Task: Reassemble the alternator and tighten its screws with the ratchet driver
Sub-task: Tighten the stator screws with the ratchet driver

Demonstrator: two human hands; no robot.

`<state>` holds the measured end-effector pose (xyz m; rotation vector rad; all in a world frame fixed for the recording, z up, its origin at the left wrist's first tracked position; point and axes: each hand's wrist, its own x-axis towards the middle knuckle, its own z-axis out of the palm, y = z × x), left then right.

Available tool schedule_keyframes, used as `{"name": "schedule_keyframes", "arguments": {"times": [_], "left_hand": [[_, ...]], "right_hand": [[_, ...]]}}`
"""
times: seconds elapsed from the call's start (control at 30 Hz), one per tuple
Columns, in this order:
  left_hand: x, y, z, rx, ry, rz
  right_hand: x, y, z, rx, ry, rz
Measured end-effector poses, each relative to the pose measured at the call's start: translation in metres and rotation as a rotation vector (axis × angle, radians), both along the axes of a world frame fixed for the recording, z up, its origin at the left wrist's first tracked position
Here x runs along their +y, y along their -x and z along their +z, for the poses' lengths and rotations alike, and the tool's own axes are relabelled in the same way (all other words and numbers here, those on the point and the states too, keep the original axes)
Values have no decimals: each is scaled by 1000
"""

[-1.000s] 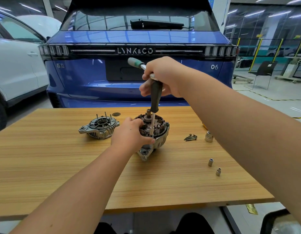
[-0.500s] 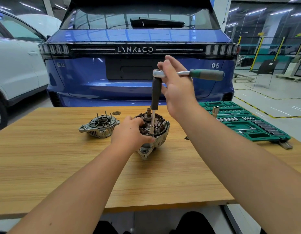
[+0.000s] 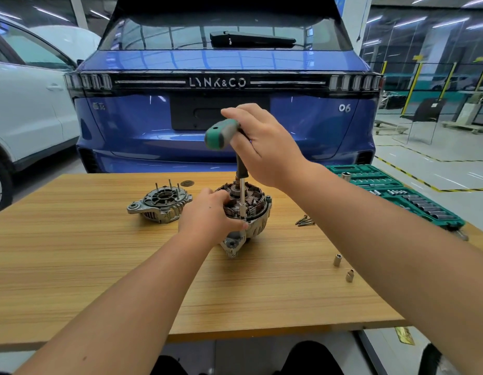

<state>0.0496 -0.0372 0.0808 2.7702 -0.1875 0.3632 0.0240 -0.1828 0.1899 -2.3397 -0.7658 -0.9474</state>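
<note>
Roughly midway | we steady alternator body [image 3: 248,212] with left hand [image 3: 210,217] | right hand [image 3: 264,144] wrapped round ratchet driver [image 3: 222,135], socket on rim screw | rear cover [image 3: 160,204] left of body, unfitted | loose screws [image 3: 305,221] right of it

"LYNK&CO" and "06" on blue car [image 3: 224,60]

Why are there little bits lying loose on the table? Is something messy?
A little. Two small sockets and some dark screws lie loose on the wooden table, outside the green tool case. Nothing looks broken or spilled.
</note>
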Motion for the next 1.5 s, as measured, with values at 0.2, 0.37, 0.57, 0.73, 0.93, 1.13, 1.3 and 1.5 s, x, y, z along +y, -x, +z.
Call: {"name": "schedule_keyframes", "arguments": {"times": [0.2,0.37,0.57,0.73,0.93,1.13,1.3,1.5], "left_hand": [[-1,-1,0,10,1,-2],[-1,0,0,7,-2,-4],[-1,0,0,17,-3,-1],[-2,-1,0,22,0,7],[-2,-1,-1,25,-4,17],[-2,-2,0,22,-12,14],[-1,0,0,27,11,3],[0,3,2,15,5,-9]], "right_hand": [[-7,-2,23,24,307,-75],[-2,-2,44,24,489,-186],[14,-7,66,336,303,-268],[17,-7,67,848,-440,-95],[9,-16,32,1028,-1227,383],[8,-15,8,692,-1412,488],[10,-3,-4,102,-637,148],[8,-5,3,-159,89,-102]]}}
